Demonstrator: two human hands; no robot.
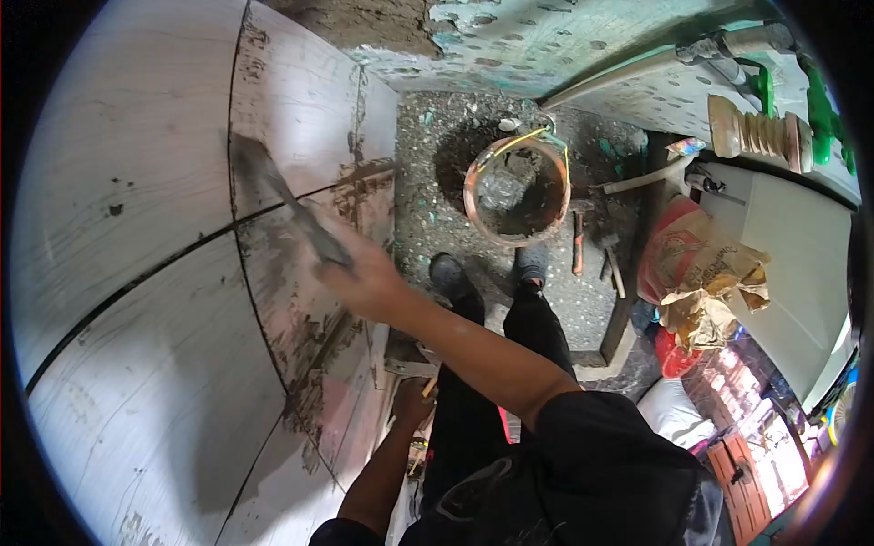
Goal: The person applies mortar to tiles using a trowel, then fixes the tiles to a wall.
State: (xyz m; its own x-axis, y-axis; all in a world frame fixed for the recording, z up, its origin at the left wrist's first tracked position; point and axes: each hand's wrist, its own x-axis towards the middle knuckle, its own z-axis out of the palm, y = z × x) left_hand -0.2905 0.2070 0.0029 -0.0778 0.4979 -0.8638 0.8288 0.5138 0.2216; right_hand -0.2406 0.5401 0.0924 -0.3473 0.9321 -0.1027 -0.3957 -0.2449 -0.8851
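Observation:
My right hand is closed around the handle of a trowel, reaching across to the left. The blade, smeared by motion, is at the tiled wall near a dark joint between large white tiles. Grey smears mark the tiles along the corner. Lower down, beside my leg, my left hand is closed near a short wooden handle; what it grips is mostly hidden. A round bucket with a yellow handle stands on the speckled floor before my feet, with grey wet mix inside.
A hammer with an orange handle and another tool lie right of the bucket. Beyond a raised floor edge sits a torn paper sack. Pipes and a ribbed spool-like object are at the upper right.

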